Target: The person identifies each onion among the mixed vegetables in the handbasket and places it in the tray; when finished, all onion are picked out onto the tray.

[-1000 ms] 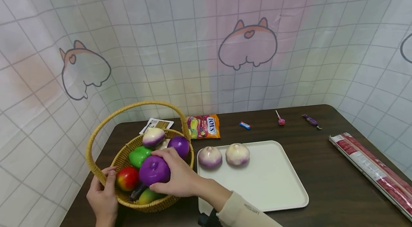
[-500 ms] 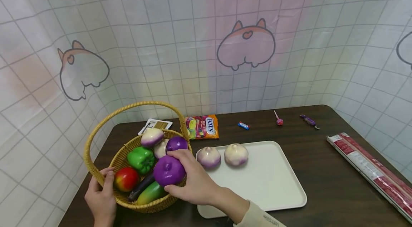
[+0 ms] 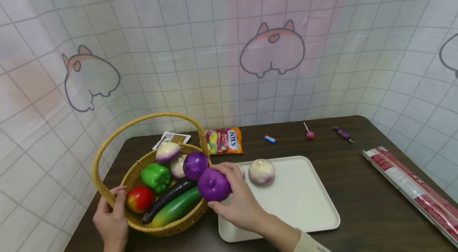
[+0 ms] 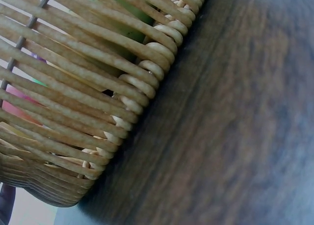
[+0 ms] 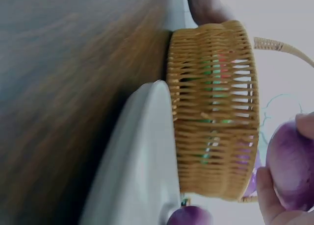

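Note:
Between thumb and fingers my right hand [image 3: 243, 204] grips a purple onion [image 3: 214, 184], held above the gap where the basket's right rim meets the white tray [image 3: 293, 208]. My left hand [image 3: 111, 218] holds the left side of the wicker basket [image 3: 184, 226] near the foot of its handle. Inside the basket lie a red fruit [image 3: 140, 199], a green bell pepper [image 3: 156, 177], an eggplant [image 3: 168, 199], a green cucumber-like vegetable [image 3: 179, 208], another purple onion [image 3: 195, 165] and two white-purple ones. On the tray sits a white-purple onion [image 3: 262, 171]; a second is mostly hidden behind my right hand.
Behind the basket lie a flat packet [image 3: 173, 138] and an orange candy bag [image 3: 229, 140]. Farther right along the back are a small blue candy [image 3: 270, 139], a lollipop [image 3: 309, 133] and a purple-wrapped candy [image 3: 343, 134]. A long red package [image 3: 411, 192] lies at the right edge.
My right hand has carried the purple onion rightward, out from over the basket to the tray's left edge, uncovering the eggplant and the green vegetable. My left hand stays on the basket.

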Motion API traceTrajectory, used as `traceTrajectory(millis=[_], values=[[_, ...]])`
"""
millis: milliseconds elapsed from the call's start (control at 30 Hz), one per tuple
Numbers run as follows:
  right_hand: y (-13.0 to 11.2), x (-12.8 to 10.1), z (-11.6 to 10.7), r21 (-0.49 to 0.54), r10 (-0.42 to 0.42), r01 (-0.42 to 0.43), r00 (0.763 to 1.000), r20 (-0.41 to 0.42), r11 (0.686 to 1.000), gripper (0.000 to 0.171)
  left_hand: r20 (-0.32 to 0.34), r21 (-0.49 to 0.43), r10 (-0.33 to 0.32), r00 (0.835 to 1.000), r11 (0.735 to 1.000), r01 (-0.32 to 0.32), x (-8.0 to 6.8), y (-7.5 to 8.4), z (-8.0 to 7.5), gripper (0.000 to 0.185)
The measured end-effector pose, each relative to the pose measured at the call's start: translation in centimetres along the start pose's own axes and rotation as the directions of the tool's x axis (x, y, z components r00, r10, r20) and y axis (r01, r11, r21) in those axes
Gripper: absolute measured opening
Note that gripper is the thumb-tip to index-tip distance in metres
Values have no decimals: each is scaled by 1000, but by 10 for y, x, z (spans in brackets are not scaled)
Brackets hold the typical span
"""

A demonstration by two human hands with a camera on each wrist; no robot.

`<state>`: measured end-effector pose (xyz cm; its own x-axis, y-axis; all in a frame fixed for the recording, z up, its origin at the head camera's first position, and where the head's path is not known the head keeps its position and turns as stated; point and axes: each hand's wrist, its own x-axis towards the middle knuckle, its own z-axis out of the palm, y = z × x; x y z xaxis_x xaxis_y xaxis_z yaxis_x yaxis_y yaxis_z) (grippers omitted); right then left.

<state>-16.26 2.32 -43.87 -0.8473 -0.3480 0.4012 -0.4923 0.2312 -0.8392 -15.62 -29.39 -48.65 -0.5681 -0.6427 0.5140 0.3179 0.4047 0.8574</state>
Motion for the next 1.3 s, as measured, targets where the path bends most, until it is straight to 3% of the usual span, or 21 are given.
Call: traceTrajectory(millis=[233,600,833,1167,1300], values=[[15,-13,-17,-40,59,-64,992,-115,997,82,-4,7,-11,1000,1000,11,1,1,-2,19],[39,-20,-52,-119,-53,25,968,-244,993,84,-2,18,-27,1000,999,27,1,3,-2,19],[53,-20,-82,-138,12,-58,949,-315,989,82,-2,0,-25,1000,1000,25,0,1,1,18],[71,-25,-119,-139,93,-169,896,-434,976,80,4,-4,-4,1000,1000,4,0,0,1,17],[81,-29,-125,-106,167,-240,874,-456,965,79,0,5,-6,1000,1000,6,0,1,0,18]])
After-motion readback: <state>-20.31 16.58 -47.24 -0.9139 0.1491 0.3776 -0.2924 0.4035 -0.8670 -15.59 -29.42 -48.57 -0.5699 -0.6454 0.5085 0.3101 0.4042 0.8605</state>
